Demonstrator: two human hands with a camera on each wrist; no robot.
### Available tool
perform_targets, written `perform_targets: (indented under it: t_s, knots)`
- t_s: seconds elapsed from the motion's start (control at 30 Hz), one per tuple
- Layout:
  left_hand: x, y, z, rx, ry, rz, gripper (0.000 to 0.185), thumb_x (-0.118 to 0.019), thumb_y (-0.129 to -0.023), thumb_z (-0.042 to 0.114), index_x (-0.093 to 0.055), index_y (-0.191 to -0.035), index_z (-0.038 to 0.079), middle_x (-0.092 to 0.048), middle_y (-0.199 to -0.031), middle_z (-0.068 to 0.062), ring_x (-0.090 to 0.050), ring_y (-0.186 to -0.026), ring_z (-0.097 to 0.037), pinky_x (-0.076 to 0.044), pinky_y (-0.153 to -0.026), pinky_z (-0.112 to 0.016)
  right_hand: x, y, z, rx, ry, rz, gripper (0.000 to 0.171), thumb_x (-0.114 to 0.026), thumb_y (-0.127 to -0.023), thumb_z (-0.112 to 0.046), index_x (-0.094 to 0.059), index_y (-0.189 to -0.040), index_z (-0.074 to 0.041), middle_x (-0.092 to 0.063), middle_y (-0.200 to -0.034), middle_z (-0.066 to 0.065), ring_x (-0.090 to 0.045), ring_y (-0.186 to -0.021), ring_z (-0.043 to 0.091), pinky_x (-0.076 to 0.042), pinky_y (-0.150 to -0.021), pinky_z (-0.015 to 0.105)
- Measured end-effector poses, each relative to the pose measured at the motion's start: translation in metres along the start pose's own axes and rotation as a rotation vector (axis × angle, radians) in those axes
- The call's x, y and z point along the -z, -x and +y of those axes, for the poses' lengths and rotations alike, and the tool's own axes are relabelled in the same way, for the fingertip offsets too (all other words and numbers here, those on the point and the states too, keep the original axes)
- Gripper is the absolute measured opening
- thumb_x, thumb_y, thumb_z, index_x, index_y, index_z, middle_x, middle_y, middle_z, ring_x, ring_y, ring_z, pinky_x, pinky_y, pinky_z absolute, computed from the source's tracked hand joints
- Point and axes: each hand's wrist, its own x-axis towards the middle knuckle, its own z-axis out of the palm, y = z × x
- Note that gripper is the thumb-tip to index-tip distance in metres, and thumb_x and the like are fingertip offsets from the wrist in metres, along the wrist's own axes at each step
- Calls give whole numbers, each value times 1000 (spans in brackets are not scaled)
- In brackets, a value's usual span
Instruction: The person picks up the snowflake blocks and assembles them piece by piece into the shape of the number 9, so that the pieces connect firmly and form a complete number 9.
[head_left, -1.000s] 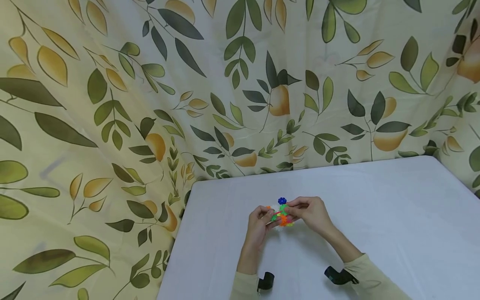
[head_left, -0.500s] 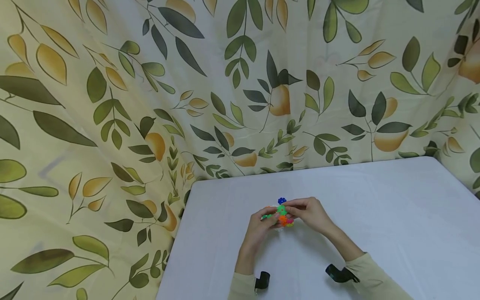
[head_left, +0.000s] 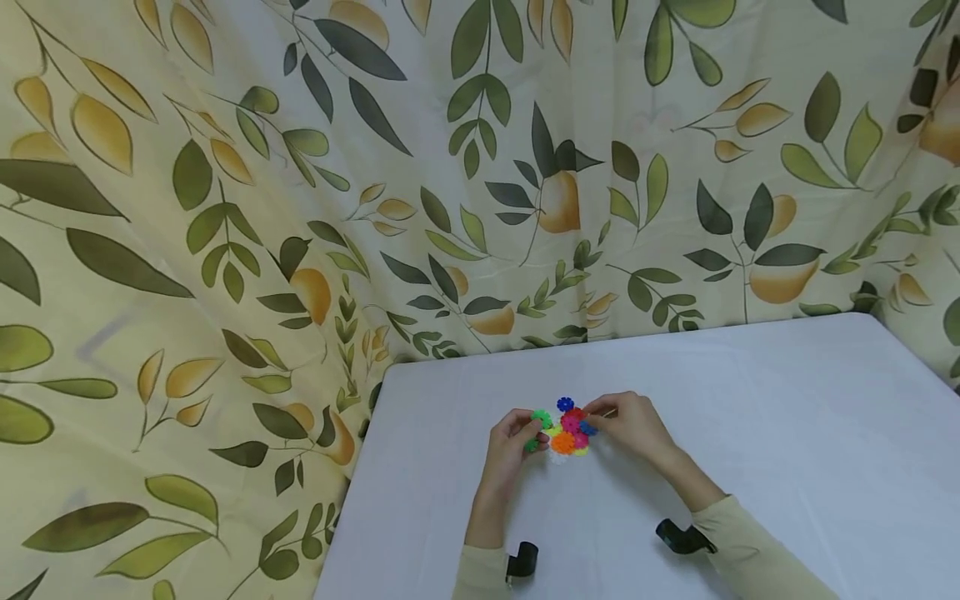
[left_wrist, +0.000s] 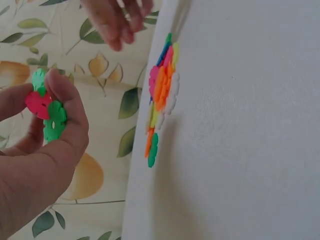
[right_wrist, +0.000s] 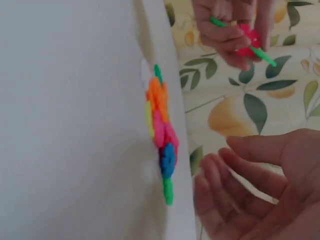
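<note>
Head view: white table [head_left: 750, 400] at 5 o'clock, leaf-print curtain [head_left: 225, 208] behind and at 9. Disc pile [head_left: 568, 433] flat on table centre. Left hand [head_left: 510, 446] at its 9 o'clock, right hand [head_left: 630, 427] at 3.

Left wrist: left hand [left_wrist: 45, 150] pinches green-red disc cluster [left_wrist: 46, 107], off table.

Right wrist: right hand [right_wrist: 260, 190] fingers loose, apart, holding nothing, just beside pile [right_wrist: 161, 135].

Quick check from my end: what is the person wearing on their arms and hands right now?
Both hands are bare: left hand, right hand. Pale beige long sleeves cover the forearms. A small black camera mount sits at each wrist: left mount, right mount. No gloves or rings visible.
</note>
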Motion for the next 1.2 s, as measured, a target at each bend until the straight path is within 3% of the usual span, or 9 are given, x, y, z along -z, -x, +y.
perform_targets:
  t_s: [0.13, 0.3, 0.43, 0.57, 0.73, 0.9, 1.07, 1.2]
  knots:
    - [-1, -4, 0, 7, 17, 14, 20, -69, -100, 18, -68, -113, 2, -69, -103, -19, -68, -77, -20, -62, -79, -35, -1, -3, 9, -54, 90, -59, 25, -82, -89, -16, -79, -110, -3, -75, -99, 8, -67, -84, 23, -55, -71, 38]
    - [-4, -8, 2, -5, 1, 41, 21, -69, -100, 17, -68, -111, -1, -69, -98, -14, -69, -79, -20, -62, -81, -37, -7, -9, 15, -55, 171, -89, 30, -85, -86, -19, -78, -111, -4, -70, -97, 9, -61, -89, 26, -55, -80, 48]
    - [-4, -12, 0, 11, -10, 88, 20, -71, -98, 16, -70, -107, -2, -71, -96, -6, -71, -89, -26, -61, -81, -33, -14, -12, 22, -51, 218, -86, 27, -86, -85, -18, -78, -106, -4, -66, -94, 7, -60, -89, 26, -55, -84, 51]
    - [-3, -13, -3, 19, -3, 126, 22, -72, -96, 17, -71, -104, -3, -72, -95, -6, -71, -94, -30, -61, -80, -30, -16, -11, 24, -34, 216, -48, 20, -88, -82, -14, -75, -95, -5, -66, -87, 4, -60, -82, 24, -56, -76, 47]
    - [-1, -12, -5, 23, 30, 126, 24, -71, -97, 16, -72, -103, -7, -72, -92, -8, -71, -86, -24, -61, -78, -28, -13, -9, 21, -9, 119, -16, 14, -87, -83, -10, -74, -89, -9, -67, -78, -2, -58, -73, 19, -50, -68, 35]
    - [-1, -11, -5, 30, 75, 132, 21, -72, -95, 14, -74, -98, -6, -71, -89, -7, -69, -77, -18, -59, -74, -26, -9, -5, 14, 48, -84, -5, 12, -86, -86, -14, -79, -96, -13, -74, -86, -2, -65, -72, 16, -53, -64, 29]
    - [-2, -9, -5, 33, 97, 141, 17, -74, -92, 13, -77, -95, -4, -73, -88, -5, -69, -74, -15, -58, -72, -24, -7, -1, 4, 131, -227, 2, 11, -84, -89, -17, -80, -100, -15, -78, -94, 0, -74, -80, 15, -59, -72, 24]
    - [-1, -8, -7, 15, 85, 136, 18, -72, -92, 11, -78, -95, -5, -74, -92, -6, -70, -79, -15, -58, -75, -24, -8, 1, -3, 148, -316, 7, 12, -83, -90, -13, -80, -101, -13, -78, -95, 2, -76, -83, 22, -60, -75, 23]
